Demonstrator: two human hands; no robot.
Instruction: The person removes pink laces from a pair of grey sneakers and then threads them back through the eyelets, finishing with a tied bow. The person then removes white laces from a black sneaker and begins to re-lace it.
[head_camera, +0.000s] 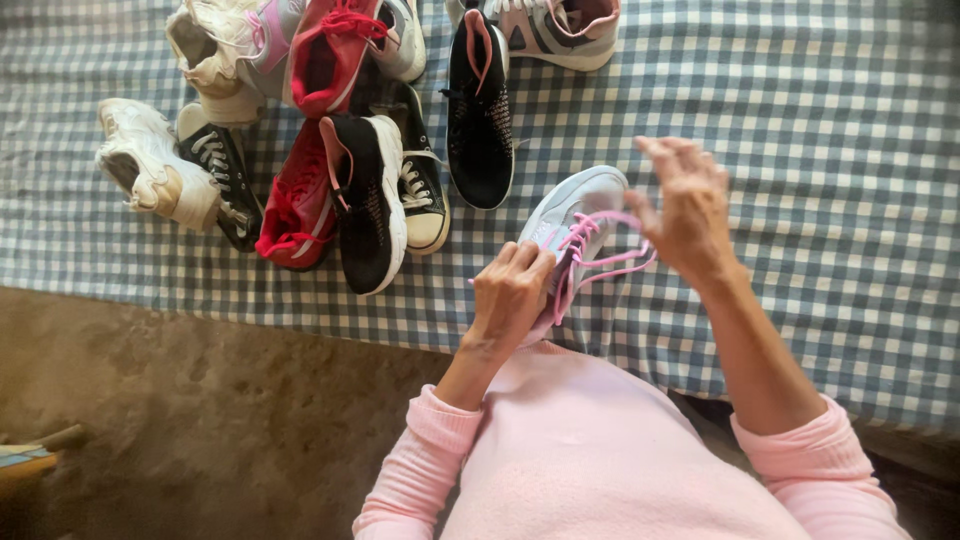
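A light grey sneaker (585, 200) with pink laces (600, 262) lies on the blue-and-white checked cloth (800, 150), toe pointing away from me. My left hand (508, 295) grips the sneaker near its tongue and lace holes. My right hand (685, 210) is raised at the shoe's right side, fingers pinched on a pink lace strand pulled out to the right. Both forearms wear pink sleeves.
A heap of shoes lies at the upper left: white chunky sneakers (150, 165), red sneakers (295, 205), black sneakers with pink lining (478, 110), a black-and-white canvas shoe (420, 190). Another grey-pink sneaker (560, 30) sits at the top. Brown floor (200, 400) lies below the cloth's edge.
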